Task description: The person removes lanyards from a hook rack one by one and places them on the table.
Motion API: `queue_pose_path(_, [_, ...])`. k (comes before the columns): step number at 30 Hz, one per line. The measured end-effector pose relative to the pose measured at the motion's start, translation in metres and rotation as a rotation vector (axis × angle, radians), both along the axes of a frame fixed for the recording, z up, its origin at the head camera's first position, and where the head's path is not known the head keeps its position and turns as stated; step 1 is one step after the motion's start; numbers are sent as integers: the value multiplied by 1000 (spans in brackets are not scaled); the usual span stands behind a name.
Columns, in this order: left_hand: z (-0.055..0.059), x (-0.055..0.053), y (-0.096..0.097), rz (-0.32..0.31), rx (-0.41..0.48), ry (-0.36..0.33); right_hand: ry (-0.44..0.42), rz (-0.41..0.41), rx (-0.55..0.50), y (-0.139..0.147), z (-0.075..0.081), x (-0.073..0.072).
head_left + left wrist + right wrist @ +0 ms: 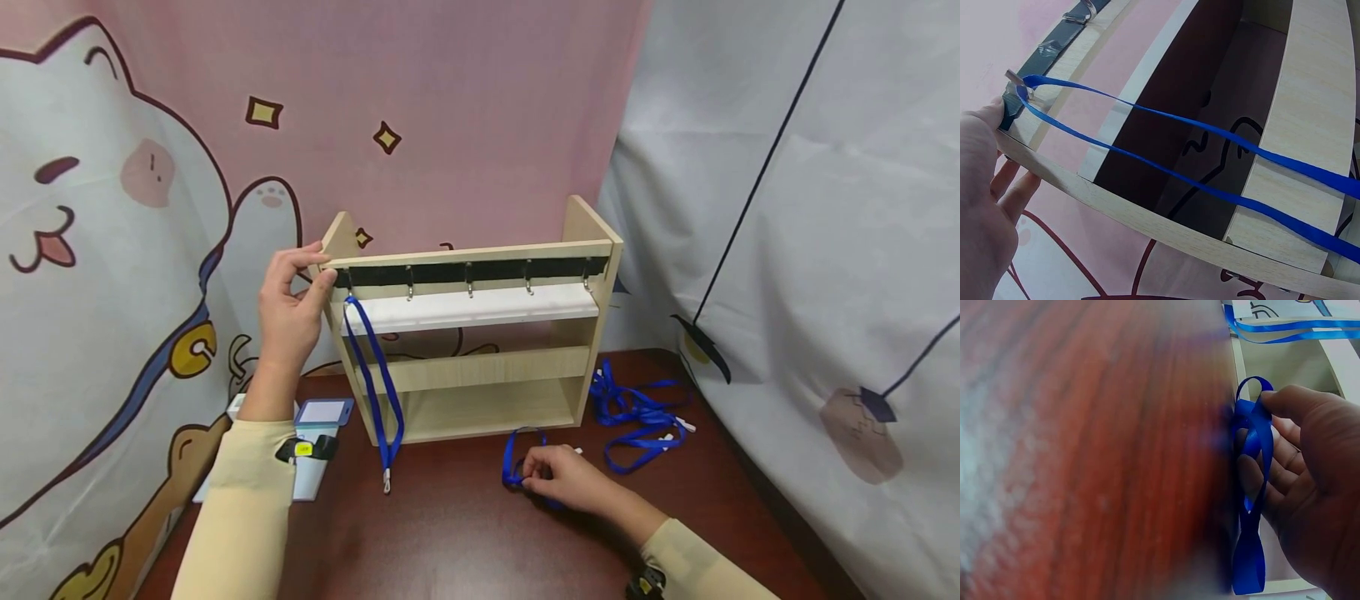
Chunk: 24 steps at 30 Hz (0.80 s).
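My left hand (291, 308) grips the upper left corner of a small wooden rack (480, 408), its thumb at the front beside a black strip (438, 273) with several metal hooks. From the leftmost hook hangs a blue lanyard (380, 375), its metal clip (387, 481) dangling at the bottom. In the left wrist view the lanyard's two straps (1179, 117) run across the rack. Low over the table, in front of the rack's right half, my right hand (573, 479) pinches a second, looped blue lanyard (1249, 562) between thumb and fingers.
Several blue lanyards (630, 407) lie in a tangle on the dark red-brown table (450, 542), right of the rack. Badge holders (324, 412) sit at the left, partly behind my left forearm. A printed cloth (480, 108) hangs behind the rack.
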<state>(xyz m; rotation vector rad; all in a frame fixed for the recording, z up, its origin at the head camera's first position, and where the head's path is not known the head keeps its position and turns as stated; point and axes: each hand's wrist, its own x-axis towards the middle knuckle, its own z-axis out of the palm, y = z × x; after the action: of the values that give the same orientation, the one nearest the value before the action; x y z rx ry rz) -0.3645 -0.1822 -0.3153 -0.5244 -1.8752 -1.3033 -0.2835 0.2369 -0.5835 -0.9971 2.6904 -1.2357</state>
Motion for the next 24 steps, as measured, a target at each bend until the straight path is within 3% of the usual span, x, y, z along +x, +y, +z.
queue_pose_path(4, [-8, -14, -8, -19, 2, 6, -17, 1, -9, -1, 0, -1])
queue_pose_path(10, [-8, -15, -8, -18, 8, 3, -30, -9, -26, 0, 4, -4])
queue_pose_path(18, [-8, -14, -7, -15, 0, -1, -44, -45, -28, -11, 27, -11])
queue_pose_path(24, [-9, -15, -9, -21, 3, 3, 38, -21, -16, -34, 50, -21])
